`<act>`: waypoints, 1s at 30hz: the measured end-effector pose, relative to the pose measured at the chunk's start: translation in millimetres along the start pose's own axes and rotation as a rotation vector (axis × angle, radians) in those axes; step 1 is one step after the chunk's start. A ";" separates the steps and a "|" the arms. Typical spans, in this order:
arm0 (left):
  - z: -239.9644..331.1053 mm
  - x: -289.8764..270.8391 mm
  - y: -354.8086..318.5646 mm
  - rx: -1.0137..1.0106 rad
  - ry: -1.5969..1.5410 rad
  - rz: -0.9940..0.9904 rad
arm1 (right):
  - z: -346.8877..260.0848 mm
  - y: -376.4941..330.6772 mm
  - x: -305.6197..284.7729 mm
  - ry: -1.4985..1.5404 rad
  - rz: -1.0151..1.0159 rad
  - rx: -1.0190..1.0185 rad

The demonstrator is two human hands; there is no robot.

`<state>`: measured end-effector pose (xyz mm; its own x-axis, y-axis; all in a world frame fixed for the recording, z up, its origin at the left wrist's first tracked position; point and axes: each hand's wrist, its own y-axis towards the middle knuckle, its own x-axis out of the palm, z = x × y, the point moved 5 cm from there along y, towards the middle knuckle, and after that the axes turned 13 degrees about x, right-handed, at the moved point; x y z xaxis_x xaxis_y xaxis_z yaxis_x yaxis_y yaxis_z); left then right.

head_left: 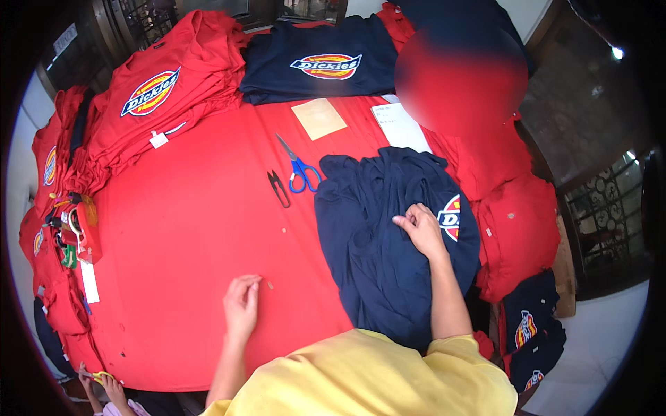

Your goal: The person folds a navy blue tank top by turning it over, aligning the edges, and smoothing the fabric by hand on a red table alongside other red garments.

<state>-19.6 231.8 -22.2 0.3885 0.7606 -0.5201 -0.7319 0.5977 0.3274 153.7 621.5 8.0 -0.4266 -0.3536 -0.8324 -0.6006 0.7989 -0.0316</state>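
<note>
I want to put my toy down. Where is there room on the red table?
The big bare patch of red cloth lies between the red shirt stack, the scissors and the left hand. It is crowded on the right, where the right hand rests on the navy shirts.

Right hand (422, 229) pinches navy shirt (378, 256); left hand (241, 304) rests on red cloth (187, 236).
</note>
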 end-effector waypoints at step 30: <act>-86.7 -327.0 -211.4 -0.299 0.646 0.435 | -243.0 -263.1 195.9 0.211 -0.353 -0.235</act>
<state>-40.5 -165.2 10.2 -0.2946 0.5582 -0.7757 -0.8956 0.1219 0.4279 63.8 223.9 -12.3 -0.2821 -0.6948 -0.6615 -0.8601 0.4886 -0.1464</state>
